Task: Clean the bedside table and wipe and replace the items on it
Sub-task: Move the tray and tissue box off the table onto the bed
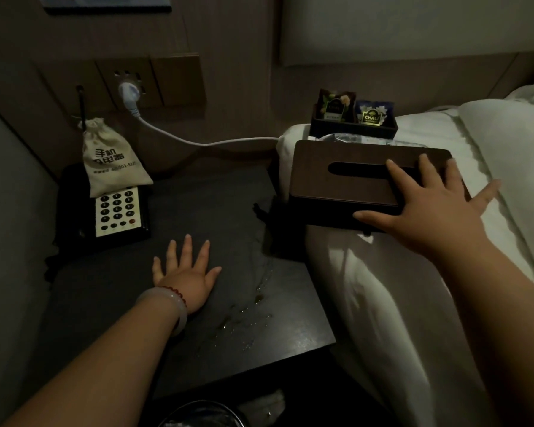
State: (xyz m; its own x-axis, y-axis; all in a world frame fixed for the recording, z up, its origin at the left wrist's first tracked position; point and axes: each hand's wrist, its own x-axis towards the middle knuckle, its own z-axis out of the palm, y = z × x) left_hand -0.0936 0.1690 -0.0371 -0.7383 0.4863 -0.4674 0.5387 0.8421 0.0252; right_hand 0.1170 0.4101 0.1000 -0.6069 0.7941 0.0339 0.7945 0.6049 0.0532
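Two bare forearms reach in from the near edge. On the left, the left hand (187,272), with a pale bangle and a red bead bracelet at its wrist, lies flat and unclenched, fingers spread, on the dark bedside table (198,349), holding nothing. Wet streaks glisten on the tabletop just right of it. At the table's far left corner sits a black telephone (117,214) with a cloth drawstring bag (113,157) resting on it. To the right, the right hand (426,208) is spread over the near right end of a brown tissue box (349,177), thumb against its near side, grasping it. That box rests on the white bed (398,288), beside the table. Just beyond it stands a black holder (352,129) with tea sachets.
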